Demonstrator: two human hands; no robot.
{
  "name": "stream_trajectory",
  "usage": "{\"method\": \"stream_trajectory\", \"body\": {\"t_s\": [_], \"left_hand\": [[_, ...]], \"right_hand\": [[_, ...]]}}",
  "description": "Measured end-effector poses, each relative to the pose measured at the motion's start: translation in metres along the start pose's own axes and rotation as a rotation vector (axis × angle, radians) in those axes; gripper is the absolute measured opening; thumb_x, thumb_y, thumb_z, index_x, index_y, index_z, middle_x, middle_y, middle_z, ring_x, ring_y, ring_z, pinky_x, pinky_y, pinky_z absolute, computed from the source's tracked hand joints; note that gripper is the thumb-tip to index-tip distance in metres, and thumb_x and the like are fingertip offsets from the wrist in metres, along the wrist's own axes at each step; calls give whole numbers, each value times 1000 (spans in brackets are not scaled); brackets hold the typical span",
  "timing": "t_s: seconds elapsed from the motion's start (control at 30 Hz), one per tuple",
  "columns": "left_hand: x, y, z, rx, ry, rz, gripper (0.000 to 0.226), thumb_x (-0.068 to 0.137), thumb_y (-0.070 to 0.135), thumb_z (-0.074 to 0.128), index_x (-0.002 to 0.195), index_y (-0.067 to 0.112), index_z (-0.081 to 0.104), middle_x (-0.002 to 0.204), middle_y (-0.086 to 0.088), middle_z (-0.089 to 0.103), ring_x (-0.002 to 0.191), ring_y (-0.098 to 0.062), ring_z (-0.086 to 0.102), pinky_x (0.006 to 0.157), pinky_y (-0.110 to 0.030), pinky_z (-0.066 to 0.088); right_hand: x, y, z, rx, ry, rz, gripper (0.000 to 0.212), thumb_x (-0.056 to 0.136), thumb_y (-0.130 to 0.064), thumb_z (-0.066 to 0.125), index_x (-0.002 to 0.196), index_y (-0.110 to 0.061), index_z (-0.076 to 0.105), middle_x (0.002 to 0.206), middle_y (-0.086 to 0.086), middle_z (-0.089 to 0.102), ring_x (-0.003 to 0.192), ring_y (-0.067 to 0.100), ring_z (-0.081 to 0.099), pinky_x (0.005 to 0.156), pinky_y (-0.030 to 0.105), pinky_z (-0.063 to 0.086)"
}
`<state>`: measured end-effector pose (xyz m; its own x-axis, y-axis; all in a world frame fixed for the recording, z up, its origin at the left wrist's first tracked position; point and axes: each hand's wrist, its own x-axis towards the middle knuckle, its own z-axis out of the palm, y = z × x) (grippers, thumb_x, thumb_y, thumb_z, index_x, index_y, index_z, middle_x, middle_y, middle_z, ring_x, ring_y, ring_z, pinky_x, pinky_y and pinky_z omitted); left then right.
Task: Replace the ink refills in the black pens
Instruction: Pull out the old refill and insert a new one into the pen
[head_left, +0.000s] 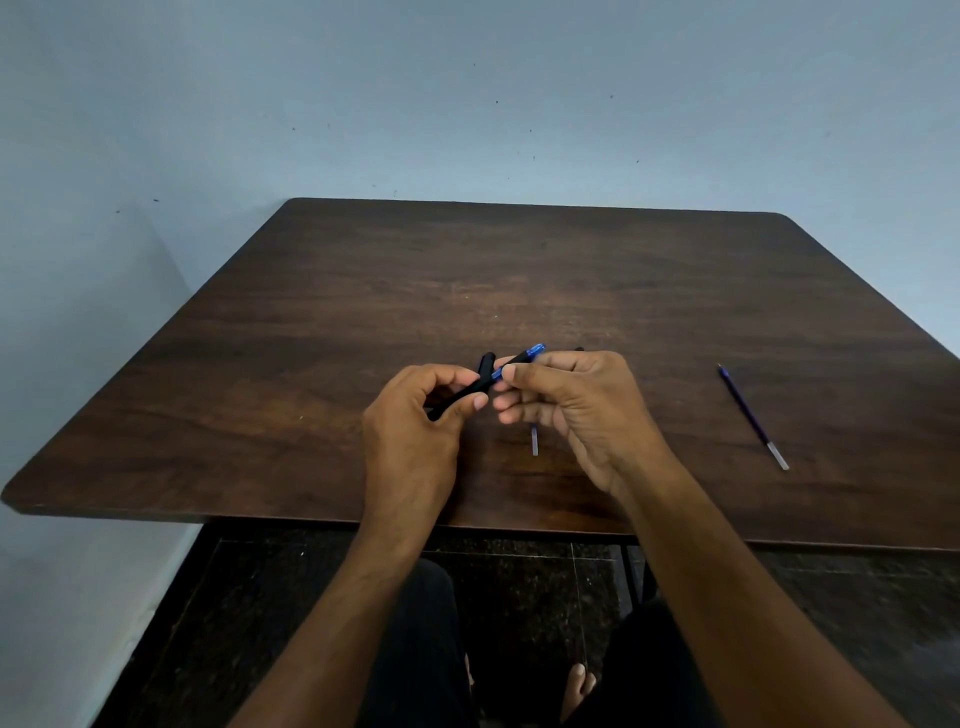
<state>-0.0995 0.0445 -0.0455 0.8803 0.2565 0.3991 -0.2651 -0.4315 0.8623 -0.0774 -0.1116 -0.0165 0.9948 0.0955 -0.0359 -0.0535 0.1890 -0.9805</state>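
Observation:
Both hands hold one black pen (480, 385) above the middle of the dark wooden table (311, 338). My left hand (415, 421) grips the black barrel. My right hand (576, 405) pinches the pen's upper end, where a blue tip (535, 351) sticks out past the fingers. A short black piece (487, 364) stands just behind the pen; what it is I cannot tell. A loose ink refill (753, 417), dark blue with a pale end, lies on the table to the right. Below my right hand the pale end of another refill (534, 440) shows, the remainder hidden.
The table stands against a pale blue wall (467, 104), with its near edge (260, 514) close to my lap. A small dark object (578, 349) peeks out behind my right hand. Dark floor tiles and a bare foot (579, 686) show under the table.

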Motion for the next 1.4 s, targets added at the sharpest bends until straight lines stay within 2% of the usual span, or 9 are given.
{"method": "stream_trajectory", "body": {"t_s": [0.4,0.7,0.83,0.97,1.07,1.13,1.17,1.3,1.4], "left_hand": [[0,-1,-2,0,-20,20,21,80,11,80,96,24,74,93,12,70,90,0,66,79,-9,48],[0,-1,0,6,-51,34,21,82,12,78,97,26,73,95,14,70,93,2,66,82,-8,47],[0,-1,-1,2,-31,17,20,80,13,80,96,24,74,94,13,71,91,0,66,82,-13,50],[0,0,-1,-1,-18,10,20,80,15,81,95,26,73,93,13,70,90,1,65,81,-12,50],[-1,0,-1,-1,-13,2,20,80,15,81,94,27,73,92,13,70,90,1,65,81,-11,49],[0,0,0,-13,-7,-6,19,79,13,81,93,25,74,92,12,71,89,-1,66,80,-11,49],[0,0,0,-14,-8,-5,19,79,13,81,93,24,74,92,11,71,88,-1,66,80,-10,48],[-1,0,-1,1,-19,4,20,78,13,82,93,24,74,91,12,71,88,-1,66,79,-9,48],[-2,1,-1,3,-20,6,20,78,15,82,93,25,73,92,13,70,89,-1,66,80,-10,49]], "right_hand": [[-2,-2,2,-3,-14,-9,13,91,3,67,98,10,74,86,25,73,77,33,68,70,35,62],[-2,0,-1,-62,0,-41,12,90,3,69,92,14,74,85,28,74,74,33,69,67,36,63],[-2,2,0,-121,15,-67,16,89,-4,73,85,12,75,79,25,75,68,30,69,65,37,62],[-2,3,0,-199,59,-104,24,85,-16,80,79,8,75,75,24,74,61,29,68,58,37,60],[-4,3,-2,-220,53,-92,22,80,-17,84,95,-2,77,76,16,76,64,26,69,64,37,60],[-5,3,-4,-47,12,-55,32,81,-4,80,112,-3,73,82,14,75,72,26,70,70,38,63],[-5,3,-5,36,-15,-39,32,82,2,78,113,-1,73,84,15,74,74,27,70,71,37,63],[-4,4,-2,53,12,-49,13,84,1,76,96,5,76,79,17,74,70,26,70,65,33,63],[-3,5,2,-73,76,-81,13,83,-9,80,88,2,75,75,18,75,65,27,69,62,36,61]]}}
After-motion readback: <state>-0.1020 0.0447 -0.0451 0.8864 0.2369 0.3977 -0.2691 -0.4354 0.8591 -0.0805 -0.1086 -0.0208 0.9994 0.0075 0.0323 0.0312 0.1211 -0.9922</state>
